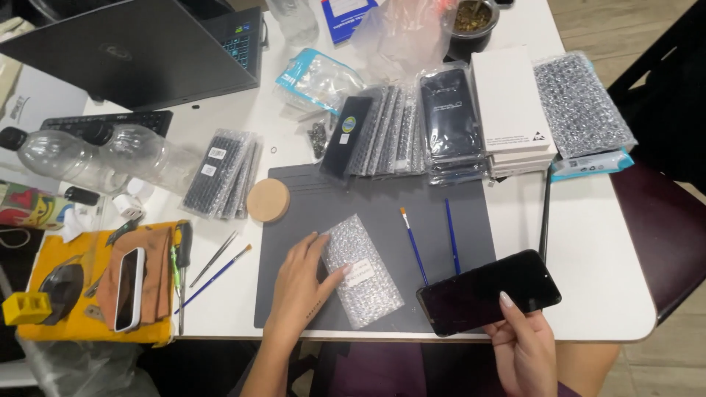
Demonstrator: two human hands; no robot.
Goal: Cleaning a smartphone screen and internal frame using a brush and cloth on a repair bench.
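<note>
while grey mat (441, 192) covers white table (588, 242), right hand (523, 345) holds phone (489, 292).

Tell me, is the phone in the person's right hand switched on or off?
Apparently off: the phone in the right hand shows a plain black, unlit screen.

White table (588, 294), grey mat (382, 198)

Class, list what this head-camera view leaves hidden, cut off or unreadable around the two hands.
- Contents of the bubble-wrap packet under the left hand: hidden by the wrap.
- Underside of the black phone in the right hand: faces away; the screen is dark.
- Laptop: cut off by the top edge.
- Both forearms: cut off by the bottom edge.
- Label on the packet: too small to read.
</note>
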